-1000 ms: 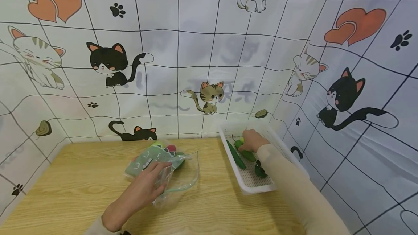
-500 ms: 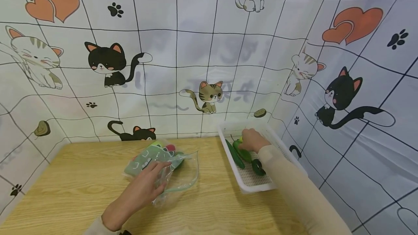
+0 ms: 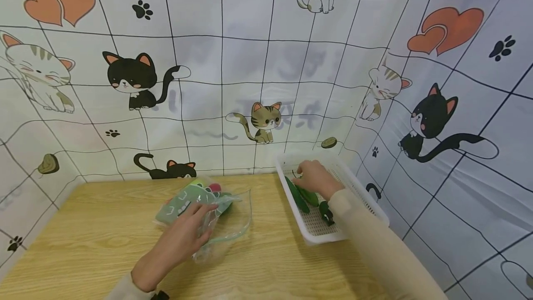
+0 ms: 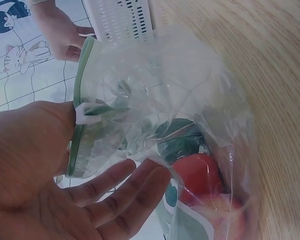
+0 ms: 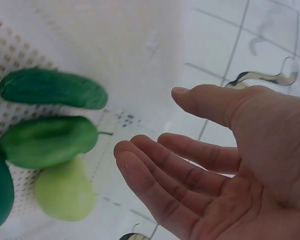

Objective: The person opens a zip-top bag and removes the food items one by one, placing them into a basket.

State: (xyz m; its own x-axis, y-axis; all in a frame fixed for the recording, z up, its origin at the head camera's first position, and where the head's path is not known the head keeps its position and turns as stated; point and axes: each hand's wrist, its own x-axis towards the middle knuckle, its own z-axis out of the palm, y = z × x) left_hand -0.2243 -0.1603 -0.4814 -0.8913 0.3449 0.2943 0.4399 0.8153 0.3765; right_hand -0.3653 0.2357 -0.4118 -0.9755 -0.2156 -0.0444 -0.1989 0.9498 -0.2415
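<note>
My left hand [image 3: 183, 233] lies on a clear zip bag [image 3: 233, 226] with a green cartoon print. Its fingers stretch loosely along the plastic, the thumb at the mouth. Inside, the left wrist view shows a red round item [image 4: 197, 175], a dark green one and a pinkish-yellow one. Over the white basket [image 3: 310, 240] reaches my right hand [image 3: 317, 180], fingers extended, holding nothing. Nearest to it are a green pepper [image 5: 47, 142], a cucumber [image 5: 52, 87] and a yellow-green pear [image 5: 65, 190], which the hand hides in the head view. A dark green item [image 3: 326, 213] lies by my sleeve.
A wooden table [image 3: 250, 272] carries both bag and basket. Behind and to the right hangs a white cloth [image 3: 208, 59] with grid lines and printed cats, close to the basket's far end and right side.
My right hand has shifted slightly left over the basket, hiding the yellow tip seen earlier. The dark green item shows differently beside the sleeve. The left hand stays on the bag; the head view drifts slightly.
</note>
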